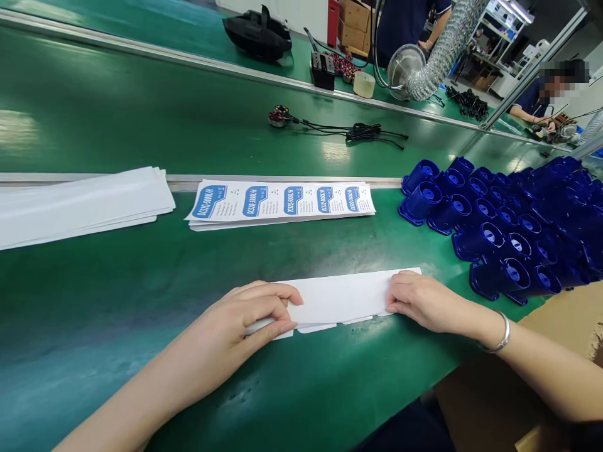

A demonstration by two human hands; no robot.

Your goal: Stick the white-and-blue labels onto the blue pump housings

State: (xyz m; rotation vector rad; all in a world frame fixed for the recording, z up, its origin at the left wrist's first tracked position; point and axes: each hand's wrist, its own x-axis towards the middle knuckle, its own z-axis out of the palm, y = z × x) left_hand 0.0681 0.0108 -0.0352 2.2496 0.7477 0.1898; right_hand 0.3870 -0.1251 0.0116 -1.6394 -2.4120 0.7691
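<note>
A white label strip (343, 295) lies blank side up on the green table in front of me, with small flaps showing along its near edge. My left hand (257, 317) is closed on its left end, thumb below and fingers above. At the other end, my right hand (419, 300) pinches the strip near its right corner. Beyond it lies a stack of printed label sheets (282, 204) with blue-and-white labels. To the left of that stack are several blank white strips (85, 204), piled loosely.
Many dark blue plastic housings (499, 220) crowd the table's right side. A small motor with black cables (362, 132) lies on the far surface. Behind a metal rail are a tape roll (364, 84), a black bag-like object (258, 34) and a foil duct (445, 53). Two people are beyond.
</note>
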